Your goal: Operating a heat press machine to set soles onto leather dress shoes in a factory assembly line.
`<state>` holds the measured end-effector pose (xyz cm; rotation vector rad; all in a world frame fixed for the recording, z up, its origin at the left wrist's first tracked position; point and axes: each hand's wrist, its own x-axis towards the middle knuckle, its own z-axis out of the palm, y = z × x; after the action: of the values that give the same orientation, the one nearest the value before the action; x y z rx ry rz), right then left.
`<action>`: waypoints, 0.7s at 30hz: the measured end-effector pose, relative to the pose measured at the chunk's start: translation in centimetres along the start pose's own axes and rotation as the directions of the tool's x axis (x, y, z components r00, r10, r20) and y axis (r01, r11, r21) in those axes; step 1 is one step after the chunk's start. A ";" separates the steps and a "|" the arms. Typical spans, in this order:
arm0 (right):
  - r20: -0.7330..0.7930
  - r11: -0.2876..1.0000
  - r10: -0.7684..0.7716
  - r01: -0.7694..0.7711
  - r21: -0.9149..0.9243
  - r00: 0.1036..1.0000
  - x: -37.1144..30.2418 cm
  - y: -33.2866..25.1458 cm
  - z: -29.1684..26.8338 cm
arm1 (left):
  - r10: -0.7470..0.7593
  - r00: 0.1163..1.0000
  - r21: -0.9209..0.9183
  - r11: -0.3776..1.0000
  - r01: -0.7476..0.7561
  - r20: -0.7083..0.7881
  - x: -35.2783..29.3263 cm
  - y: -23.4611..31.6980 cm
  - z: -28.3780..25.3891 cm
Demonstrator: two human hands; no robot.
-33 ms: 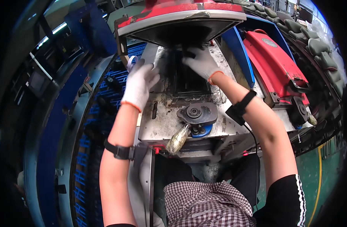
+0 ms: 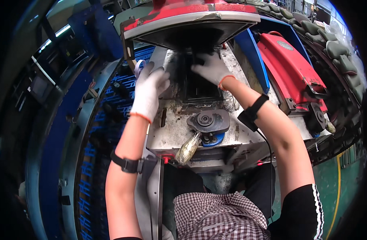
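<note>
Lying partly beneath the right hand is a black frame.

left hand gloved, fingers half curled; right hand gloved; both arms stretched forward, right slanting inward

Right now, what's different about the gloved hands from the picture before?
Only small moves: the left hand shifted a little toward the person, and the right hand a little left. I can't see anything grabbed or let go. The red machine cover and wrapped lever handle stayed put.
</note>
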<state>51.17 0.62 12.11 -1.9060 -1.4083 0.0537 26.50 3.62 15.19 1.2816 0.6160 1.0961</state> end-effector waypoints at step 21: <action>0.160 0.945 -0.322 0.327 -0.009 0.933 -12.0 -3.3 -7.3 | 0.302 0.608 0.679 -0.285 -0.677 0.734 9.4 19.4 12.5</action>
<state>47.08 -12.98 14.69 -1.7023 -1.8264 0.0182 35.36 5.01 38.48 3.3121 0.5757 0.9998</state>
